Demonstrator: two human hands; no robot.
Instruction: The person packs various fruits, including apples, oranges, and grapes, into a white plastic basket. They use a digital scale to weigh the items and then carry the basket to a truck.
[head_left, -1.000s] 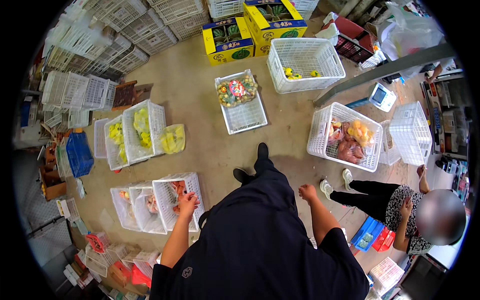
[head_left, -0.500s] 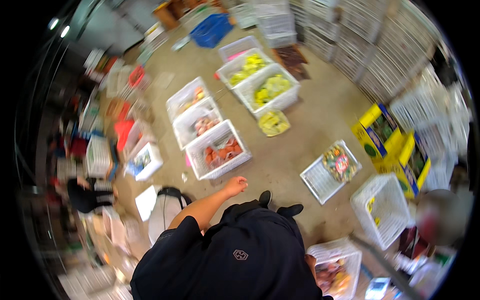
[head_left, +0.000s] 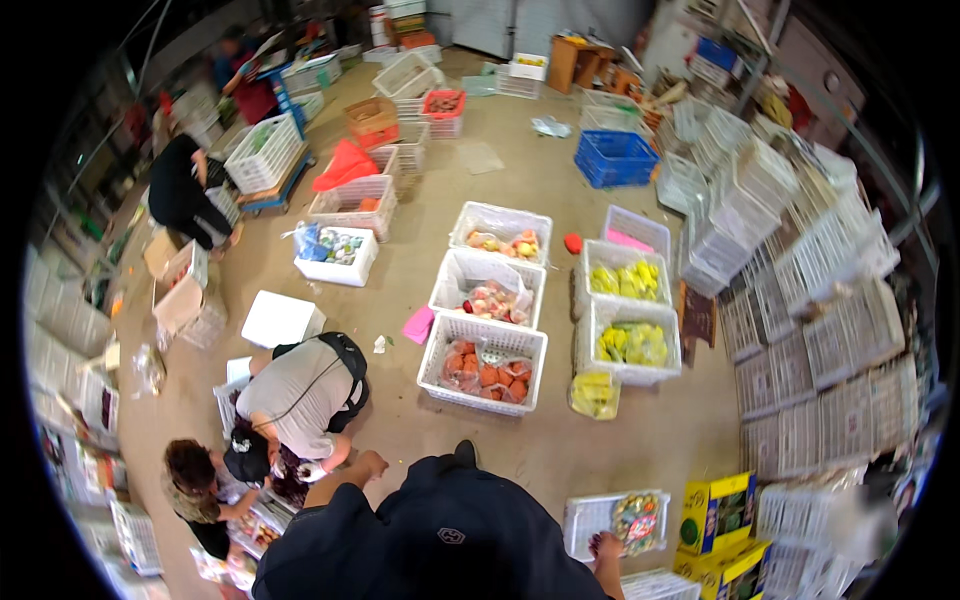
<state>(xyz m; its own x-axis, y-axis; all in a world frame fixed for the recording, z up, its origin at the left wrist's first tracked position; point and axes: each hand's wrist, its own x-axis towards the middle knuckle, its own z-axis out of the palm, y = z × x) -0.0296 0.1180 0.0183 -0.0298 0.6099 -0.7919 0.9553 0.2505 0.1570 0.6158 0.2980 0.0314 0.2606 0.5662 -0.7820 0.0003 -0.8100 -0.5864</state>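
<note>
Three white plastic crates (head_left: 476,397) stand in a row; nearer, at right, a shallow white crate (head_left: 587,522) carries a bag of round produce (head_left: 638,520). The right hand (head_left: 605,547) overlaps that crate's near edge (contact unclear), the left hand (head_left: 371,465) hangs apart; whether their fingers are open, I cannot tell.

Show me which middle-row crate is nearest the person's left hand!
The front crate, with bagged orange-red produce; the middle crate and far crate are farther from the left hand.
</note>
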